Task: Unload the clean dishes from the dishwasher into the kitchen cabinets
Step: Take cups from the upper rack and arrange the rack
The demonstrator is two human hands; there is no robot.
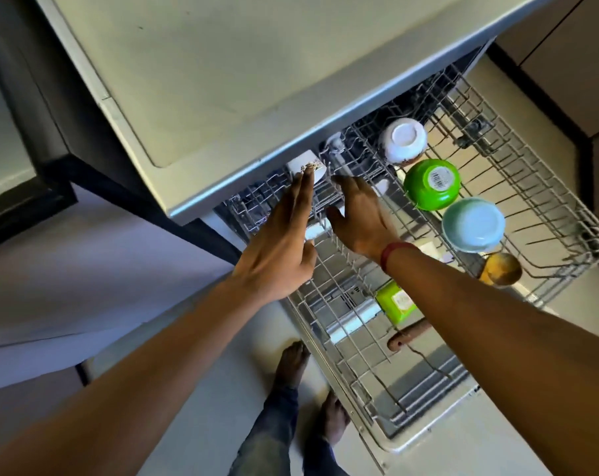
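Note:
The dishwasher's wire rack is pulled out below the counter. Upside down along its right side sit a white bowl, a green bowl, a pale blue bowl and a brown cup. A white patterned cup stands at the rack's far left, just under the counter edge. My left hand is stretched flat, its fingertips touching that cup. My right hand hovers open over the rack's middle tines, holding nothing. A small white dish shows between my hands.
The steel counter overhangs the rack's back. A green box and a brown handle lie on the lower level under the rack. My bare feet stand on the floor left of the open door. Cabinets are at the far right.

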